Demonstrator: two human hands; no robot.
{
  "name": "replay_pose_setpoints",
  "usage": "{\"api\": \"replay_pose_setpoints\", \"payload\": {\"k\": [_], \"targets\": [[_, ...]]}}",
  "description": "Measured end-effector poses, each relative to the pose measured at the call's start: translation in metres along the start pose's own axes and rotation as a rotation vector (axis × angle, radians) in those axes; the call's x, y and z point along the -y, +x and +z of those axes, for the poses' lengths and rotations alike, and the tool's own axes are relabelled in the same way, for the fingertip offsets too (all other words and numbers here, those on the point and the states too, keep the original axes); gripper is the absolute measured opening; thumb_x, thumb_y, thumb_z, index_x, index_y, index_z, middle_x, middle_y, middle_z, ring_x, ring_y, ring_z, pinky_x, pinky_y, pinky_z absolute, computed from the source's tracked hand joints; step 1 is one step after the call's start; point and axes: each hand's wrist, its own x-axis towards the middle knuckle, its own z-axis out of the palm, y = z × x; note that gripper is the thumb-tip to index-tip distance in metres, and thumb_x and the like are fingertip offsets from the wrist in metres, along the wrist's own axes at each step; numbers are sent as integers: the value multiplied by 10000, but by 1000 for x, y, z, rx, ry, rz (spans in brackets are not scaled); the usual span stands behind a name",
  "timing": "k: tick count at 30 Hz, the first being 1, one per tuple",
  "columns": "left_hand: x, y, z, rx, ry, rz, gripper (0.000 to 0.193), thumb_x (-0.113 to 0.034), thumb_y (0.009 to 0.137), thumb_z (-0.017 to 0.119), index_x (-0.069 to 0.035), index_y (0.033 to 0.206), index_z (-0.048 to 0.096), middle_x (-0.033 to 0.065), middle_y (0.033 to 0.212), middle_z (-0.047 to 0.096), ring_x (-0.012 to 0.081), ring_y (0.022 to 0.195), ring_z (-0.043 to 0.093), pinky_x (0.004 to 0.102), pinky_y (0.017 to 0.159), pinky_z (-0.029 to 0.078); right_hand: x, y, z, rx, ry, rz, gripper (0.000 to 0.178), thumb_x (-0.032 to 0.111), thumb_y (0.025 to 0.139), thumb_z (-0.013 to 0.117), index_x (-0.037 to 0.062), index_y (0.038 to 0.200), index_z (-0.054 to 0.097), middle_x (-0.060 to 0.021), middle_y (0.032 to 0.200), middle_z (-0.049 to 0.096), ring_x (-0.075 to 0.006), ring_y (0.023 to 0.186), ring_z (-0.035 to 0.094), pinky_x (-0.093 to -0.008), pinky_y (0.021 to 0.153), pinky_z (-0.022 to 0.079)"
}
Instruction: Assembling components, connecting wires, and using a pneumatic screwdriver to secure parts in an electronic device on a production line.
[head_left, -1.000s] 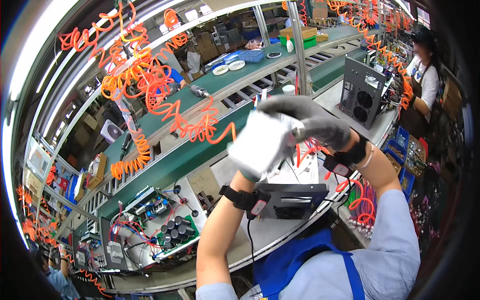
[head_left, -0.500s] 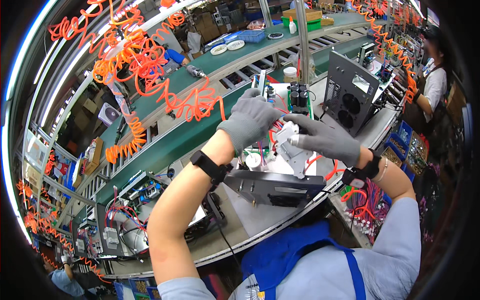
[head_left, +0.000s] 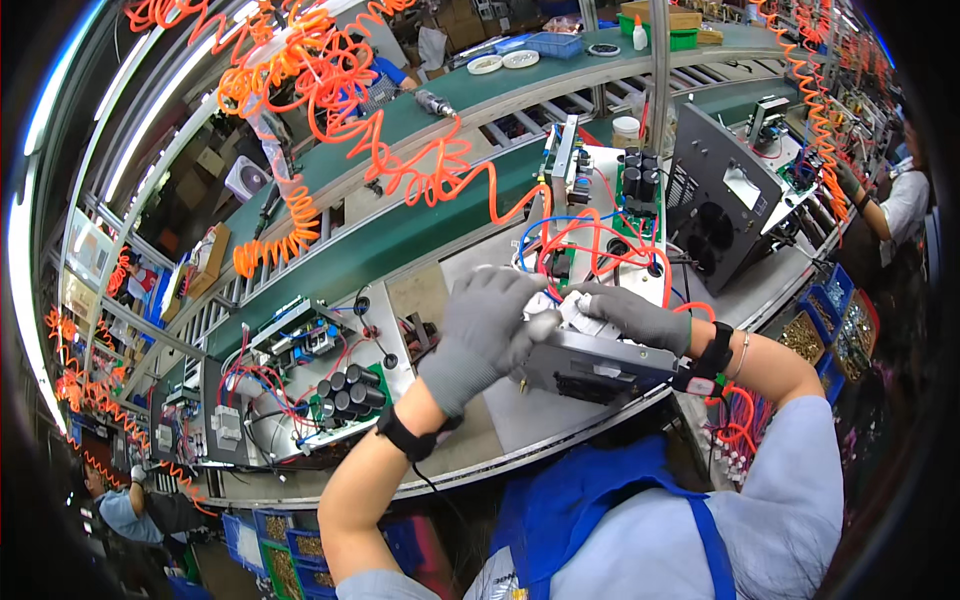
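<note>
My left hand (head_left: 490, 325), in a grey glove, is bent at the left end of a dark metal panel (head_left: 610, 352). Its thumb lies by the panel's upper edge; what its curled fingers hold is hidden. My right hand (head_left: 635, 316), also gloved, has its fingers closed on a whitish plastic part (head_left: 585, 320) just behind that panel. Red and blue wires (head_left: 590, 245) loop up behind both hands. Beyond them stands a green circuit board with black capacitors (head_left: 640, 180), beside an upright metal heat sink (head_left: 565, 155).
Another open unit with capacitors (head_left: 350, 392) lies to the left. A dark panel with fan openings (head_left: 720, 190) stands to the right. Orange coiled hoses (head_left: 340, 90) hang overhead. Blue bins of small parts (head_left: 825, 310) are at right, and a co-worker (head_left: 905, 195) is beyond.
The whitish part has gone down from above the panel to just behind it, with my right hand. My left hand has left the heat sink and come nearer, to the panel's left end.
</note>
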Motion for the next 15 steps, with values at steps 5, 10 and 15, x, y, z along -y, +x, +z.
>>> {"api": "replay_pose_setpoints", "payload": {"k": [5,10,15], "targets": [[-8,-16,27,-111,107,-31,400,-463,870,559,-122,1060,642,94,985,641,296,943,592,407,860,425,-1,-3,0,64,283,122,421,250,971,398,47,1333,474,-25,1100,606,-70,916,567,-251,814,450],[-5,-18,38,-194,143,-76,336,-452,864,561,-142,947,661,55,896,649,259,846,606,400,785,430,-13,8,0,-23,-74,40,409,263,979,400,42,1313,484,-55,1090,610,-97,912,582,-277,825,466],[-6,-19,37,-148,176,-94,320,-449,851,574,-143,855,667,33,793,625,244,767,595,396,681,416,9,-16,15,31,489,507,398,310,1011,361,18,1210,546,-108,1068,636,-129,914,630,-289,797,503]]}}
